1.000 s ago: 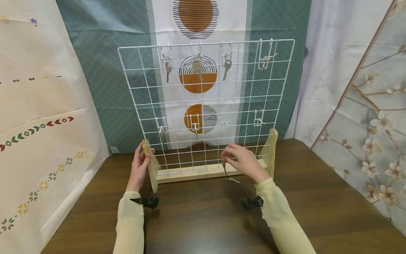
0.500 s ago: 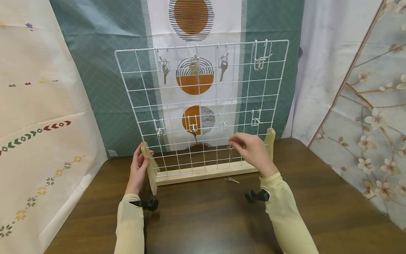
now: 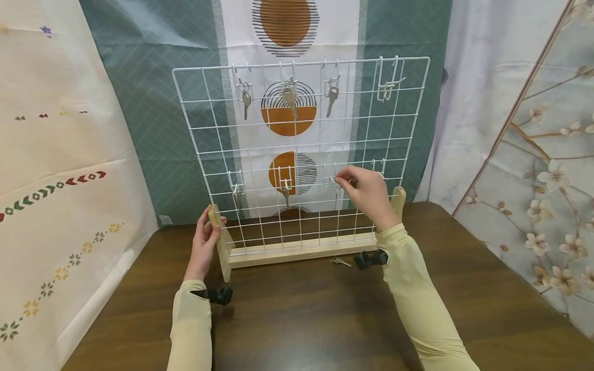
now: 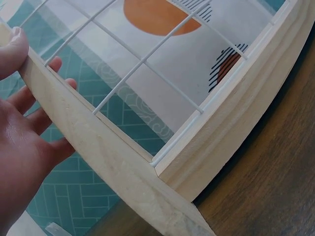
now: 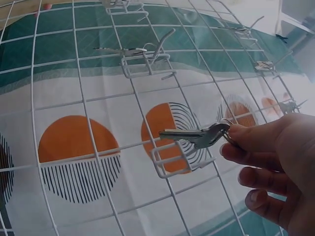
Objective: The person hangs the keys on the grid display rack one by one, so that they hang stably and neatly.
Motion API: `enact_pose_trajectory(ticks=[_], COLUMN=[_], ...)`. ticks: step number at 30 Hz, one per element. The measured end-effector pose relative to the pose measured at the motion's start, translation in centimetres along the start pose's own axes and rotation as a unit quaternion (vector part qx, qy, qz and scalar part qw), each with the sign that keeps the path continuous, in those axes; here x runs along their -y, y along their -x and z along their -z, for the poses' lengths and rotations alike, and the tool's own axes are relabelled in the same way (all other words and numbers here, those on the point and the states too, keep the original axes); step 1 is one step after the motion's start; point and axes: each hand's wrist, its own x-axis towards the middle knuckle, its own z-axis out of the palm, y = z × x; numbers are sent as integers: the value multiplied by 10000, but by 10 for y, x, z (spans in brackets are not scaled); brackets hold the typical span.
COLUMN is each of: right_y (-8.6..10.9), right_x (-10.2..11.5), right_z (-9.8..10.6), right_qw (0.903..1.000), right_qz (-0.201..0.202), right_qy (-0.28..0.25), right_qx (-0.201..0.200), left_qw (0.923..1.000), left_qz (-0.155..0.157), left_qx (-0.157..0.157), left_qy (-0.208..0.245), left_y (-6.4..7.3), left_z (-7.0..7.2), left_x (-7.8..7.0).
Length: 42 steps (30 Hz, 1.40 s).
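My right hand (image 3: 370,195) pinches a key (image 5: 197,136) by its ring between thumb and index finger. The key lies across the front of a white wire hook (image 5: 165,169) in the lower row of a white wire grid rack (image 3: 303,149). Whether the ring touches the hook cannot be told. My left hand (image 3: 203,245) grips the wooden side support (image 4: 93,132) at the rack's left end, thumb in front and fingers behind. A second key (image 3: 341,261) with a ring lies on the table by the base bar.
Keys hang on several hooks, including a key (image 3: 332,98) in the upper row and a key (image 3: 285,189) in the lower row. An upper-right hook (image 3: 386,90) sticks out. The brown table (image 3: 297,319) spreads in front; patterned cloths stand behind and beside.
My right hand has lifted the key from beside the base bar up to the lower hook row. The left hand keeps its grip on the side support, and the other key stays on the table.
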Motion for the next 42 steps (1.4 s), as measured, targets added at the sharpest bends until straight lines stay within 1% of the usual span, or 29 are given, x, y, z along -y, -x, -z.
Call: enact_pose_trajectory(ticks=[5, 6, 12, 13, 17, 22, 27, 32, 39, 42], right_y=[-2, -2, -1, -1, -2, -2, -1, 0, 3, 5], right_x=[1, 0, -3, -3, -3, -4, -4, -3, -2, -3], right_z=[0, 0, -1, -1, 0, -1, -2, -3, -1, -1], right_qw=[9997, 9997, 9994, 9993, 9989, 9987, 9987, 9987, 9981, 9981], right_qz=[-210, -236, -267, -275, -336, -397, -365, -340, -248, -231], right_qy=[-85, -104, -144, -141, -131, -196, -299, -207, -122, -74], right_qx=[47, 58, 184, 217, 307, 233, 206, 326, 548, 572], left_qw=[10000, 10000, 10000, 10000, 10000, 10000, 10000, 10000, 10000, 10000], left_qz=[-17, 29, 55, -5, -39, -24, -40, -38, -18, 0], left_qx=[19, 24, -16, -12, -2, -10, -41, -25, -23, -27], left_qy=[14, 17, -18, -32, -64, -94, 3, 75, 41, 29], left_y=[-1, 0, 0, -2, -2, -1, 0, 0, -1, 0], left_z=[0, -1, -1, 0, 0, 0, 0, 0, 0, 0], left_x=[-1, -5, -4, 0, -1, -2, -1, 0, -1, -1])
